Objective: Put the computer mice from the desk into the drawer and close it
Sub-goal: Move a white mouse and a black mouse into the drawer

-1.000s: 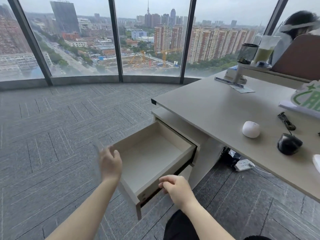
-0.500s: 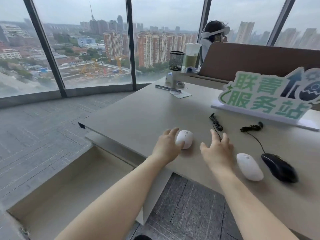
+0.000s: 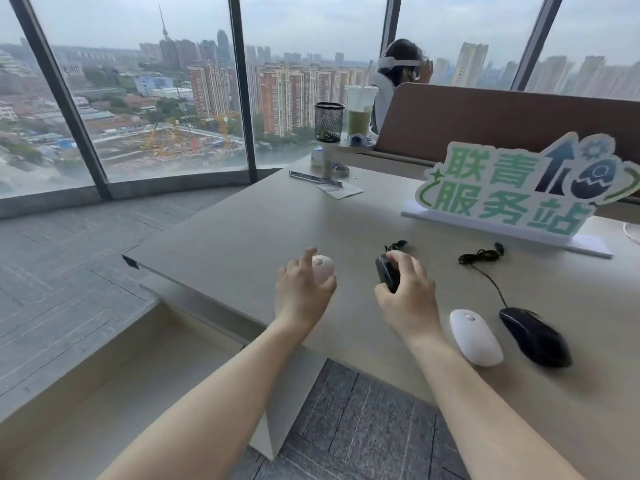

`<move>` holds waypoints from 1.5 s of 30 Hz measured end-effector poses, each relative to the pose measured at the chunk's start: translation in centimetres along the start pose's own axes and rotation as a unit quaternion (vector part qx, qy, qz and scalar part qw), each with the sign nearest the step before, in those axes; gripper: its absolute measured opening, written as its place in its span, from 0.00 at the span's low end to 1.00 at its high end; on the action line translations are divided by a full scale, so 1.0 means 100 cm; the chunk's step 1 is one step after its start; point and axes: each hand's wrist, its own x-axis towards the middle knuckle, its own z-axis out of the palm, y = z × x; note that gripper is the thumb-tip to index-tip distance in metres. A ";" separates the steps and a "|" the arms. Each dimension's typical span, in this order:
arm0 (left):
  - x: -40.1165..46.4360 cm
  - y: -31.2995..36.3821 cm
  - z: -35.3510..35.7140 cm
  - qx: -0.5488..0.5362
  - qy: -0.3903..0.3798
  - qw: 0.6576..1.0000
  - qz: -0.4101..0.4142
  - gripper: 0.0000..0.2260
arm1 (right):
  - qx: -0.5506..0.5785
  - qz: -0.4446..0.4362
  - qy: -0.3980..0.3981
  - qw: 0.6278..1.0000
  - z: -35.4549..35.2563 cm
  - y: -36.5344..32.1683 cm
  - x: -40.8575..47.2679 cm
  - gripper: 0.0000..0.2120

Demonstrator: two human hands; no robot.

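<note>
My left hand (image 3: 303, 291) is wrapped around a small round white mouse (image 3: 323, 268) near the desk's front edge. My right hand (image 3: 408, 292) grips a black wired mouse (image 3: 386, 275), whose bundled cable (image 3: 396, 244) lies just behind it. To the right on the desk (image 3: 242, 230) lie a flat white mouse (image 3: 476, 337) and a second black mouse (image 3: 535, 336) with its cable (image 3: 481, 256) coiled behind. The open drawer (image 3: 114, 386) shows pale and bare at the lower left, below the desk edge.
A green and white cut-out sign (image 3: 519, 192) stands at the back right of the desk. A mesh pen cup (image 3: 329, 121), a green drink cup (image 3: 360, 114) and papers (image 3: 339, 190) sit at the far end. A person with a headset (image 3: 400, 69) sits behind a brown partition (image 3: 502, 119).
Both hands have come off the drawer and up onto the desk. My left hand closed on the round white mouse and my right hand closed on a black wired mouse.
</note>
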 end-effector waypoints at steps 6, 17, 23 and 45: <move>-0.018 -0.043 -0.120 -0.068 0.149 0.986 -0.016 0.22 | 0.200 -0.123 0.025 0.972 -0.024 -0.117 -0.027 0.22; -0.086 -0.202 -0.223 -0.004 0.167 0.960 -0.224 0.23 | 0.308 -0.117 -0.182 0.927 0.075 -0.211 -0.115 0.22; -0.097 -0.282 -0.184 0.084 0.043 0.931 -0.354 0.25 | 0.193 -0.039 -0.317 0.928 0.186 -0.184 -0.144 0.23; -0.070 -0.309 -0.133 0.136 0.023 0.939 -0.316 0.19 | -0.201 -0.044 -0.455 0.866 0.306 -0.149 -0.141 0.22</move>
